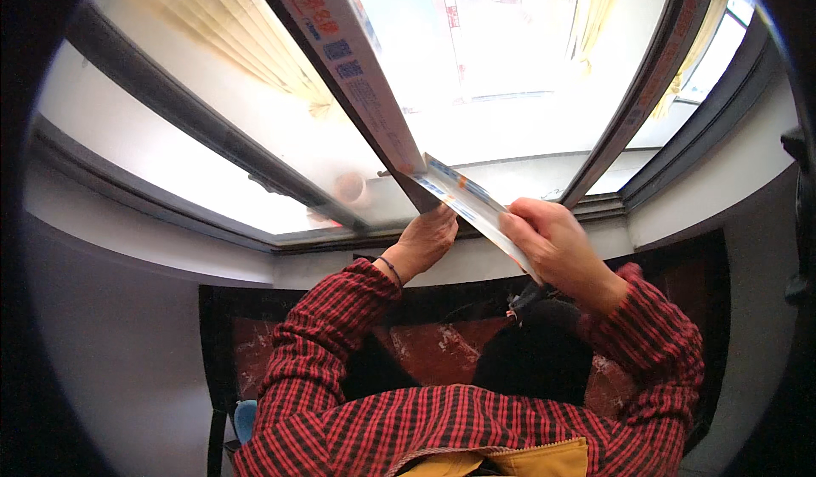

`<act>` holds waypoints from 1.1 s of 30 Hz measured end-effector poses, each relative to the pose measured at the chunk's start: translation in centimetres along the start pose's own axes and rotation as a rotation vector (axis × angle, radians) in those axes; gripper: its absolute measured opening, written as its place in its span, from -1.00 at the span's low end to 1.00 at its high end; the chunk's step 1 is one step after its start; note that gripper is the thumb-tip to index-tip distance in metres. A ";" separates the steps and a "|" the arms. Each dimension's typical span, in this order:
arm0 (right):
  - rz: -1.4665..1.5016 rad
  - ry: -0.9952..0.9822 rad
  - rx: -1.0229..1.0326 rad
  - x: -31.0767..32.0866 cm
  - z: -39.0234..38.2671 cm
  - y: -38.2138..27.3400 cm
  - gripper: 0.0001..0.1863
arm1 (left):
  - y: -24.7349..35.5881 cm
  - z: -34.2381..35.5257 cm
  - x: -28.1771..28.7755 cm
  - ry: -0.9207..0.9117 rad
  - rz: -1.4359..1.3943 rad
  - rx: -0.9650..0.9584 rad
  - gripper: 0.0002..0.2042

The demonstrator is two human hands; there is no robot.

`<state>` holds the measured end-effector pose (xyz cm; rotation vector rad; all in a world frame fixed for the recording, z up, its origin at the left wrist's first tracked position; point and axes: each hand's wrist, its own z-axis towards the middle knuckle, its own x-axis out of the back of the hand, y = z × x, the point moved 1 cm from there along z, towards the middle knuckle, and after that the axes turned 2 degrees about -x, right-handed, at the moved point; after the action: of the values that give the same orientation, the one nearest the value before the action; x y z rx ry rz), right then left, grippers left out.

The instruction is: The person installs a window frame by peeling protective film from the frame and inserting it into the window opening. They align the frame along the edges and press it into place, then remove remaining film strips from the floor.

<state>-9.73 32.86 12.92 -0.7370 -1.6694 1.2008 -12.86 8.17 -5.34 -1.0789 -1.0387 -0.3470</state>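
Observation:
A strip of white protective film (486,213) with printing is pinched in my right hand (557,241). Its upper end still joins the film covering (367,86) on the upright window frame, and the loose part slants down to the right, away from the frame. My left hand (427,237), with a dark cord around its wrist, is closed at the lower end of the dark window frame (416,190). The loose film partly hides its fingertips.
Large glass panes (501,60) stand ahead, with yellow curtains (246,43) behind. Another upright frame (642,86) with film stands to the right. Below lies a white sill (595,241), then a dark-bordered red stone-like surface (433,349). A blue object (245,420) shows at lower left.

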 end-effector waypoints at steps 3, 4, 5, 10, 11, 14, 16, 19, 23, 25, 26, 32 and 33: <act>-0.076 -0.003 0.025 2.9 -3.4 -4.1 -0.72 | 0.0 -0.2 0.0 -0.039 -0.042 -0.010 -0.71; -0.095 -0.009 -0.027 4.0 -4.8 -5.5 -0.72 | 0.0 -0.2 -0.1 -0.040 -0.044 -0.026 -0.72; -0.106 0.039 -0.002 4.8 -6.2 -7.0 -0.71 | 0.1 -0.4 -0.1 -0.041 -0.047 -0.041 -0.73; -0.693 0.242 0.090 8.5 -14.3 -12.2 -0.76 | 0.2 -1.0 -0.3 -0.035 -0.012 -0.054 -0.74; -0.732 0.262 0.007 9.1 -15.9 -12.0 -0.75 | 0.2 -1.0 -0.4 -0.027 -0.018 -0.041 -0.75; -0.800 0.350 -0.104 10.7 -21.0 -10.5 -0.72 | 0.4 -1.0 -0.2 0.009 -0.001 -0.047 -0.76; -0.783 0.417 -0.155 11.1 -24.5 -8.5 -0.70 | 0.6 -0.8 -0.2 0.014 0.033 -0.048 -0.76; -0.626 0.497 -0.151 10.6 -27.9 -4.9 -0.67 | 0.9 -0.4 -0.2 -0.032 -0.029 -0.046 -0.77; -0.233 0.422 -0.013 7.8 -25.9 1.8 -0.62 | 0.9 -0.2 0.5 0.015 -0.029 -0.010 -0.81; 0.329 0.291 -0.429 6.1 -22.1 6.6 -0.65 | 0.7 -0.2 1.0 0.098 -0.086 0.001 -0.82; 0.530 0.209 -0.490 5.4 -20.0 8.7 -0.66 | 0.5 -0.2 1.2 0.114 -0.104 0.000 -0.83; -0.275 0.359 -0.209 7.3 -4.2 11.3 -0.60 | -1.2 1.7 3.1 0.057 -0.612 -0.043 -0.97; -0.065 0.349 0.051 8.1 -1.6 9.1 -0.53 | -1.7 2.1 3.9 0.068 -0.579 -0.022 -0.96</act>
<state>-11.85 43.56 7.24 -0.8033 -1.3589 0.9998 -13.14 10.09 -0.99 -0.7615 -1.2771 -0.8545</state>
